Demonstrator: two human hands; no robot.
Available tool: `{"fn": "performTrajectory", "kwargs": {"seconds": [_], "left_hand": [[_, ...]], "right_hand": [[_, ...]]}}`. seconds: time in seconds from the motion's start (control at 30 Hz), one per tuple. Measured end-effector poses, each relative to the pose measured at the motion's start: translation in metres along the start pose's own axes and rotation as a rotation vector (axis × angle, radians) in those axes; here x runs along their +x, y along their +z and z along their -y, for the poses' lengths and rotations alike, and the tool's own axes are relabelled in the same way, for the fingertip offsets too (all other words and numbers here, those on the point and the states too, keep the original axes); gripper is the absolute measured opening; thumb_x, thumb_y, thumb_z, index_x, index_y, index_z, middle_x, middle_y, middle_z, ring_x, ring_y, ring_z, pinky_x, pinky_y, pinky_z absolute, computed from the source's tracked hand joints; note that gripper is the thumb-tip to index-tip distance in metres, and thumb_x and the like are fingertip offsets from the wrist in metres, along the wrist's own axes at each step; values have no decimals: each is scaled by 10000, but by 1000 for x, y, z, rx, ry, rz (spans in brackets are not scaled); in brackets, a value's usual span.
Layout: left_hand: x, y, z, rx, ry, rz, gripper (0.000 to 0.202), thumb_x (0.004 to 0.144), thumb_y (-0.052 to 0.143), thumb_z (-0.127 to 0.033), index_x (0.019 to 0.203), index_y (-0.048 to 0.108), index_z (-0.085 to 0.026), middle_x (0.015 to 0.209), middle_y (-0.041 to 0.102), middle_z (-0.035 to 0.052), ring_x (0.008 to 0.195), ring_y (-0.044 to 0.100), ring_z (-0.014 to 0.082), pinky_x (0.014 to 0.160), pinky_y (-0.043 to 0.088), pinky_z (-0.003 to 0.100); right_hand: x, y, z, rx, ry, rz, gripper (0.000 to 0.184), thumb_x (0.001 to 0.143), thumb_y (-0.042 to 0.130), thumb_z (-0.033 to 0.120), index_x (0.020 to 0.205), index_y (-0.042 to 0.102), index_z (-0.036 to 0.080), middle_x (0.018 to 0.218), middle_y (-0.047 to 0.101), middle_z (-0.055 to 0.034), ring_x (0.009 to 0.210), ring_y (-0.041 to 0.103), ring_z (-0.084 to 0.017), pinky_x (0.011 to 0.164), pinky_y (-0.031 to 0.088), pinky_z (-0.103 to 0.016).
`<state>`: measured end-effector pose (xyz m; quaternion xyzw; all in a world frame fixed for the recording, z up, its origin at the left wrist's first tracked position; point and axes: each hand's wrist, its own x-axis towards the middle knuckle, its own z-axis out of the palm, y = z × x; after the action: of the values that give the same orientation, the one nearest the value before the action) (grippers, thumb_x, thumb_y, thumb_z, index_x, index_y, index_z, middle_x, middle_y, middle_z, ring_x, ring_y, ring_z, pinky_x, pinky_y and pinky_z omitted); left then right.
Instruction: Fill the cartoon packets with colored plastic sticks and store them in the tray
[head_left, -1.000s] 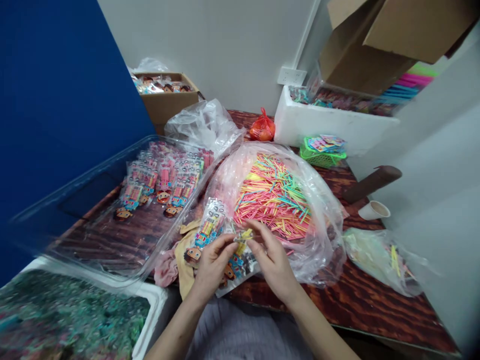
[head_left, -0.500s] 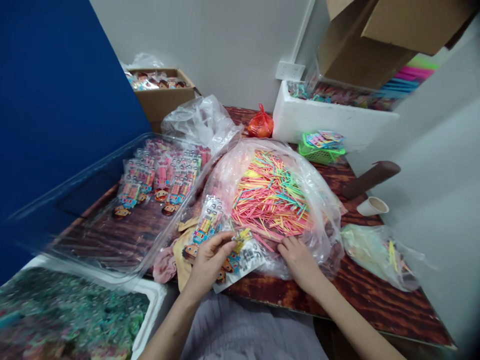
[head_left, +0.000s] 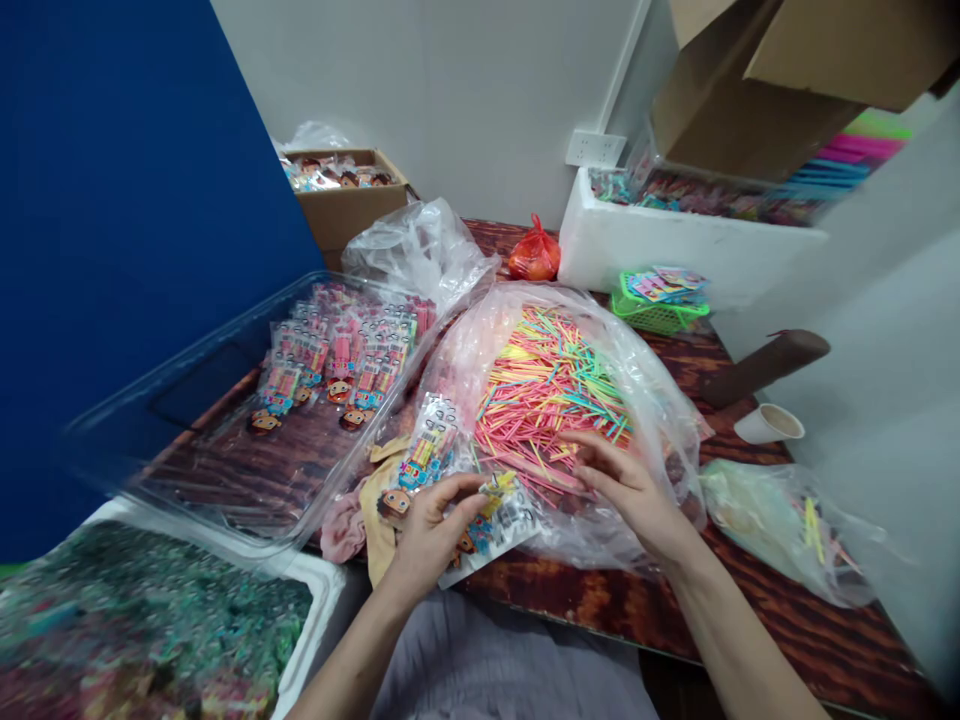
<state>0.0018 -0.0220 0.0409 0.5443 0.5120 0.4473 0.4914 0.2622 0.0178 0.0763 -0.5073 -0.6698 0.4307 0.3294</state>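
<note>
My left hand [head_left: 439, 530] is closed, thumb and fingers pinched at the top of a clear packet [head_left: 510, 515] with yellow sticks and a cartoon print. More printed packets [head_left: 427, 445] lie fanned out beside that hand, over a yellow cloth [head_left: 379, 505]. Thin pink, yellow, green and blue sticks [head_left: 551, 390] fill a large, wide-mouthed clear plastic bag [head_left: 660, 400]. Over the near edge of these sticks is my right hand [head_left: 630, 490], its fingers curved and apart, with nothing visible between them.
On the left, a clear tray [head_left: 225, 470] holds filled packets [head_left: 337, 350]. A white foam box [head_left: 322, 580] stands at the lower left, another foam box [head_left: 675, 240] at the back. A paper cup [head_left: 769, 425] and a small plastic bag [head_left: 787, 520] are on the right.
My right hand has lifted from the bag's near edge and moved right, its fingers spreading. My left hand still pinches the packet. The whole view has shifted slightly.
</note>
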Motion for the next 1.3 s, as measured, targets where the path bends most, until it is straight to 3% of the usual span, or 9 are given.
{"fn": "performTrajectory", "kwargs": {"seconds": [0.13, 0.27, 0.33, 0.6, 0.73, 0.87, 1.07, 1.2, 1.3], "left_hand": [[0, 3, 2, -3, 7, 3, 197, 862, 616, -314, 993, 736, -229, 994, 742, 9, 937, 661, 175, 859, 488, 250], [-2, 2, 5, -4, -4, -2, 204, 860, 619, -318, 998, 735, -222, 982, 742, 15, 925, 660, 179, 848, 489, 253], [-2, 1, 5, -27, -11, -7, 201, 861, 617, -314, 996, 732, -221, 977, 740, 15, 925, 658, 179, 848, 487, 253], [-6, -2, 4, -146, -42, -67, 156, 841, 627, -298, 909, 719, -191, 886, 707, 16, 843, 626, 167, 793, 474, 250], [-6, -5, 0, -207, -44, -84, 146, 837, 624, -289, 884, 706, -178, 841, 684, 12, 801, 598, 154, 749, 461, 239], [-2, -14, -5, -265, -47, -110, 157, 823, 628, -300, 886, 697, -174, 831, 679, 12, 798, 598, 158, 747, 460, 245], [4, -45, -2, -152, -68, -224, 212, 800, 643, -365, 898, 687, -182, 870, 669, 19, 832, 598, 175, 763, 461, 255], [8, -55, 16, -96, -126, -260, 246, 818, 605, -405, 913, 666, -186, 908, 674, 29, 878, 604, 193, 788, 462, 274], [14, -52, 27, -85, -118, -368, 238, 822, 580, -415, 877, 632, -190, 1003, 668, 43, 943, 601, 203, 828, 462, 290]], "right_hand": [[10, 21, 49, 335, -45, -64, 194, 855, 632, 246, 1043, 586, 255, 821, 565, 22, 726, 558, -132, 618, 462, -231], [8, 52, 67, 327, -141, -364, 124, 880, 623, 232, 989, 570, 257, 877, 594, 11, 811, 587, -139, 734, 483, -260], [6, 66, 67, 270, -173, -411, 127, 904, 596, 230, 1024, 567, 260, 917, 599, 0, 849, 595, -149, 770, 484, -283], [10, 89, 59, -68, -252, -143, 118, 941, 544, 260, 891, 649, 245, 1058, 616, -43, 1089, 526, -218, 953, 397, -384], [13, 96, 59, -63, -218, -11, 163, 951, 522, 315, 974, 679, 278, 1271, 546, -49, 1250, 434, -243, 1051, 329, -429], [12, 97, 62, 61, -176, 102, 202, 940, 539, 338, 1095, 665, 310, 1286, 562, -43, 1251, 465, -236, 1055, 350, -411], [31, 83, 24, 344, 87, -160, 235, 863, 603, 413, 1014, 653, 240, 1031, 686, -59, 990, 631, -233, 862, 481, -359], [53, 91, -16, 241, 186, -147, 235, 741, 674, 402, 872, 668, 207, 895, 699, -52, 891, 636, -238, 792, 485, -353], [68, 109, -24, 286, 263, -77, 263, 704, 672, 419, 852, 649, 202, 842, 685, -36, 801, 633, -216, 667, 476, -313]]}}
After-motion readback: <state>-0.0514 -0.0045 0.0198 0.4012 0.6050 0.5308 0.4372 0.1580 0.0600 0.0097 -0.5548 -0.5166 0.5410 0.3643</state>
